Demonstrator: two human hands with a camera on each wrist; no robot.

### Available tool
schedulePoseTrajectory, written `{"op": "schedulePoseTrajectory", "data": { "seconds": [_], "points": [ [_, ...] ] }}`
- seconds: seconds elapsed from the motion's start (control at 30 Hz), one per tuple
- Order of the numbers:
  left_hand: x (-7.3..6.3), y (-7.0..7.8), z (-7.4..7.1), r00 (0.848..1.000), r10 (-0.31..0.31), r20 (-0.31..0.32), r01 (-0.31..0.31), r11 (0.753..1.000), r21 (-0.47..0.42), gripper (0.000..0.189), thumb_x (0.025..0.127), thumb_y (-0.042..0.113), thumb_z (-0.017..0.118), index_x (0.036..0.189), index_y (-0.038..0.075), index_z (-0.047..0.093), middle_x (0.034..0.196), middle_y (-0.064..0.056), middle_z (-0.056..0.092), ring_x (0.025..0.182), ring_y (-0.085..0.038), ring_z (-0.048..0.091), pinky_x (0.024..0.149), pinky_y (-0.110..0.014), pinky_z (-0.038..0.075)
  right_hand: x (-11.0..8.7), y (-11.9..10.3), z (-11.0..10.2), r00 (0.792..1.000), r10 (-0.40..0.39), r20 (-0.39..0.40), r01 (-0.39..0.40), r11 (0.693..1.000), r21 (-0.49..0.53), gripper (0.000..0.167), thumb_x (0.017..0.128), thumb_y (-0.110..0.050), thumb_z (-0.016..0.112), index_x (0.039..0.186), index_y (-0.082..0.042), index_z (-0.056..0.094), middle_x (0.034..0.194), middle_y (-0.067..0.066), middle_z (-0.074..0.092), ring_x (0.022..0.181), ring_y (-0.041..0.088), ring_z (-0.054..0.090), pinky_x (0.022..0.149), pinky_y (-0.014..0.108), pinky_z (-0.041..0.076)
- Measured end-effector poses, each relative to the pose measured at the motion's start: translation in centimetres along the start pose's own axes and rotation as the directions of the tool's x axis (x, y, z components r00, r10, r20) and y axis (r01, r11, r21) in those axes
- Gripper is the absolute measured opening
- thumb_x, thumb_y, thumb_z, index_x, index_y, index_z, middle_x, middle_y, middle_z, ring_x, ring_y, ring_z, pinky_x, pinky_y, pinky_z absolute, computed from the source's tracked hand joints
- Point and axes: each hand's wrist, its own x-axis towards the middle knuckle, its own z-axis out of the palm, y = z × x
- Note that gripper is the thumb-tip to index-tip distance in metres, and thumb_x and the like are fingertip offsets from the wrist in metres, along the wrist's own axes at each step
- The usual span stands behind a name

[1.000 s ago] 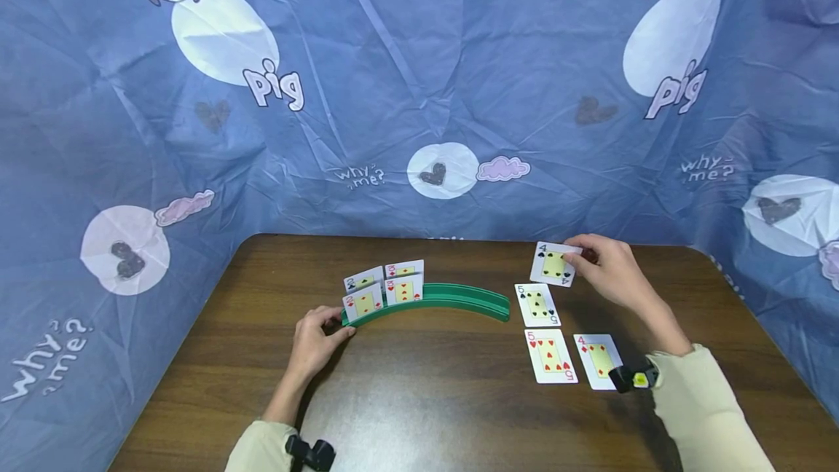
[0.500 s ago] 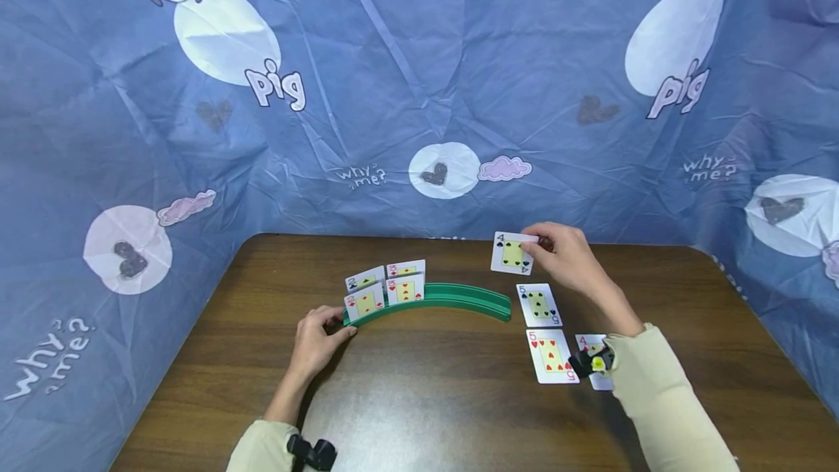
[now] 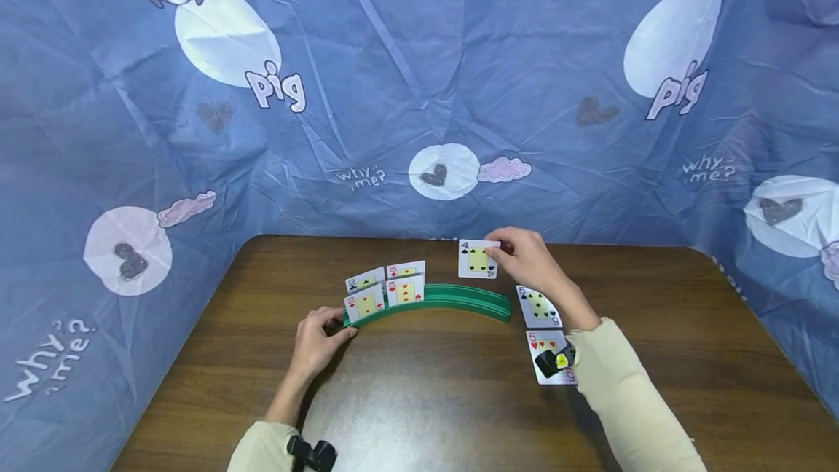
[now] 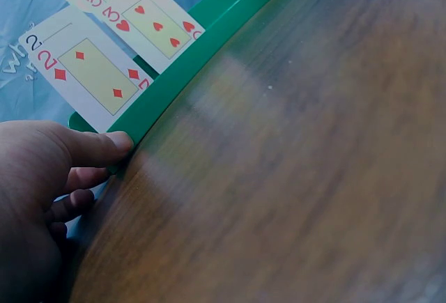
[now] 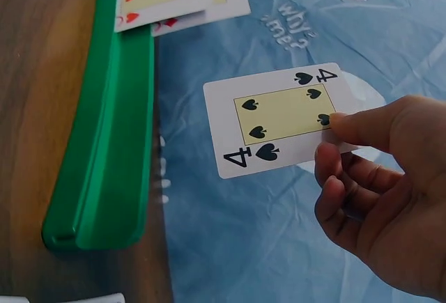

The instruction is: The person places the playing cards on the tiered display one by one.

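Observation:
My right hand point(image 3: 524, 257) pinches a four of spades point(image 3: 478, 259) point(image 5: 279, 118) in the air, just above and behind the right end of a curved green card holder point(image 3: 452, 298) point(image 5: 104, 157). My left hand point(image 3: 317, 337) point(image 4: 49, 177) rests against the holder's left end point(image 4: 174, 80), thumb touching its rim. Several cards stand in the holder's left part, among them a two of diamonds point(image 3: 363, 303) point(image 4: 87, 73) and a three of hearts point(image 3: 404, 288) point(image 4: 150, 24).
A five of spades point(image 3: 539, 306) and a five of hearts point(image 3: 549, 355) lie face up on the brown table point(image 3: 426, 399) right of the holder, partly under my right arm. A blue printed cloth point(image 3: 419, 93) walls in the table on three sides.
My right hand has carried the four of spades leftward from above the table's right side to over the holder's right end. The left hand has stayed put.

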Motion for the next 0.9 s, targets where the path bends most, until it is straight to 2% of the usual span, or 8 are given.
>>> {"op": "schedulePoseTrajectory", "data": {
  "seconds": [0.5, 0.9],
  "points": [
    [0.0, 0.1, 0.0, 1.0, 0.003, -0.007, -0.003, 1.0, -0.003, 0.024, 0.073, 0.006, 0.085, 0.095, 0.003, 0.076, 0.086, -0.009, 0.07, 0.08, -0.015, 0.053, 0.073, -0.026, 0.039, 1.0, -0.8, 2.9, 1.0, -0.008, 0.025, 0.007, 1.0, 0.022, 0.015, 0.094, -0.009, 0.066, 0.106, -0.002, 0.074, 0.087, 0.011, 0.068, 0.07, 0.015, 0.051, 0.064, 0.027, 0.041],
    [0.0, 0.0, 0.0, 1.0, 0.004, -0.003, -0.005, 1.0, -0.01, 0.024, 0.074, 0.006, 0.085, 0.096, 0.003, 0.076, 0.086, -0.009, 0.07, 0.081, -0.016, 0.054, 0.074, -0.026, 0.04, 1.1, -0.9, 4.8, 0.999, -0.031, 0.013, 0.031, 0.998, 0.051, 0.013, 0.094, -0.009, 0.066, 0.102, -0.004, 0.074, 0.092, 0.011, 0.071, 0.078, 0.017, 0.055, 0.071, 0.03, 0.043]
  ]
}}
